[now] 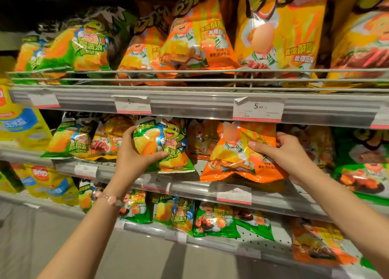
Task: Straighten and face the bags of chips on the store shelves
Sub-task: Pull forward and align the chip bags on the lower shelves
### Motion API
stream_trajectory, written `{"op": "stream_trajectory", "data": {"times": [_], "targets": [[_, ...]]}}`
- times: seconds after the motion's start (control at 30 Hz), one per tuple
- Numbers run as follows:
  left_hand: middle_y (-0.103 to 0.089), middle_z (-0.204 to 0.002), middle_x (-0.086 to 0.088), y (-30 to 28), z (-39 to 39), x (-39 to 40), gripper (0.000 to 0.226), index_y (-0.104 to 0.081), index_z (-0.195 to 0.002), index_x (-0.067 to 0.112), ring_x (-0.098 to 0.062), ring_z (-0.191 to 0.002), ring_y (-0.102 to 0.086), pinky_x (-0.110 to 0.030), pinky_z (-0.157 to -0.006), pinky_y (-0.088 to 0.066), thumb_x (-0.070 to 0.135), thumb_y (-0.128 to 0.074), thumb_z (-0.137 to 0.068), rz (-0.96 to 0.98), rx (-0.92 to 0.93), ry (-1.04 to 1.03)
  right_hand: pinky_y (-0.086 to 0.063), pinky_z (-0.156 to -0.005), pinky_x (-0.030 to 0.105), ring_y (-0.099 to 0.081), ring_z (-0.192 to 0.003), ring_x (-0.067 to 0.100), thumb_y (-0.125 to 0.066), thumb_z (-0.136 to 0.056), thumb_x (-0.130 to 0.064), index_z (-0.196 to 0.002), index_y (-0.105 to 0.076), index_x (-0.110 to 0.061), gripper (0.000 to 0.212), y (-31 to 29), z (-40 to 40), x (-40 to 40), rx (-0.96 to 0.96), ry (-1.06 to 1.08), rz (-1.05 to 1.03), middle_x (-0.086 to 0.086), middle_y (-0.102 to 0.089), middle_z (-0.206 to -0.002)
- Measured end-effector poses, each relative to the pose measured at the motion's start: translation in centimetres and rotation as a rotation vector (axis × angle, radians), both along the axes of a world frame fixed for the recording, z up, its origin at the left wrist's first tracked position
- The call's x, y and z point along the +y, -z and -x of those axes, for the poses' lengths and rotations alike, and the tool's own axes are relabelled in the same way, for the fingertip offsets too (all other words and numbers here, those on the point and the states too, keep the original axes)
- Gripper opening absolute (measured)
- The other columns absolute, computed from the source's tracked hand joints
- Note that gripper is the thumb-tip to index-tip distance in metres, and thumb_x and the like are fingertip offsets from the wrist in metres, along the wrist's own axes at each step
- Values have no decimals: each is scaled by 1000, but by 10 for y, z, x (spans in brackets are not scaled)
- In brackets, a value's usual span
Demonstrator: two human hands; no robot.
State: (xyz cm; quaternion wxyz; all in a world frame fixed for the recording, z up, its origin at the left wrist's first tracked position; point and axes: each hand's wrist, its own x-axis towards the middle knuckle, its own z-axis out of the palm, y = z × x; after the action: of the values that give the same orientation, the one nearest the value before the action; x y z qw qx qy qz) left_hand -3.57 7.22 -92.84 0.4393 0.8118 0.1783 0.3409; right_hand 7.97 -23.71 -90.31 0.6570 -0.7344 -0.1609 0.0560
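The left hand [134, 152] grips a green bag [166, 146], fingers [130, 131] curled round it; the right hand [282, 150] pinches an orange bag [237, 158]. Both bags overhang the shelf's front edge [189, 186], so a loosened grip could drop them.

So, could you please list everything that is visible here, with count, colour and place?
green frog bag: one, green and yellow, middle shelf, held out front.
orange bag: one, orange, middle shelf, right of the green frog bag.
top shelf bags: several, green, orange and yellow, behind a wire rail.
bottom shelf bags: several, mostly green, some orange.
yellow bags: a few, yellow and blue, far left.
price tags: several, white with pink edge, on shelf fronts.
bracelet: one, pale pink beads, left wrist.
left hand: grips the green frog bag.
right hand: grips the orange bag.
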Motion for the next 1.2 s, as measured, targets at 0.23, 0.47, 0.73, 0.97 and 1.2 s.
{"op": "stream_trajectory", "data": {"times": [0.23, 0.47, 0.73, 0.97, 1.2], "targets": [[-51, -132, -4, -13, 31, 45, 108, -35, -139, 19, -20, -118, -50, -38, -98, -44, 30, -90, -47, -90, 12, -56, -55, -75, 36, -68, -79, 20, -80, -72, -33, -79, -65, -19, 21, -5, 11, 54, -137, 64, 244, 1, -70, -81], [-49, -132, -1, -12, 44, 62, 108, -36, -139, 19, -16, -117, -48, -40, -100, -44, 28, -87, -45, -11, -2, -16, -35, -58, 30, -58, -81, 30, -59, -85, -55, -91, -47, -6, 51, -6, 4, 110, -314, 141, 687, 2, -47, -68], [-43, -134, 5, 10, 35, 41, 109, -37, -139, 23, -14, -123, -41, -34, -103, -38, 34, -87, -44, 43, 25, 50, -43, -66, 31, -60, -86, 31, -52, -92, -48, -97, -48, -4, 43, 22, -10, 121, -375, 123, 827, 5, -50, -77], [-46, -128, 12, 26, 22, 8, 104, -35, -138, 27, -7, -116, -48, -17, -93, -44, 29, -90, -49, 90, -34, 117, -47, -72, 37, -57, -99, 35, -59, -88, -40, -125, -42, 1, 57, 25, -4, 118, -517, 225, 919, 18, -48, -118], [-48, -123, 11, 17, 18, 11, 98, -36, -137, 27, -8, -113, -51, -12, -81, -47, 18, -90, -55, 140, -94, 89, -34, -95, 25, -43, -123, 24, -60, -91, -29, -142, -36, -11, 59, 11, 35, 133, -753, -15, 429, 10, -39, -137]]}}
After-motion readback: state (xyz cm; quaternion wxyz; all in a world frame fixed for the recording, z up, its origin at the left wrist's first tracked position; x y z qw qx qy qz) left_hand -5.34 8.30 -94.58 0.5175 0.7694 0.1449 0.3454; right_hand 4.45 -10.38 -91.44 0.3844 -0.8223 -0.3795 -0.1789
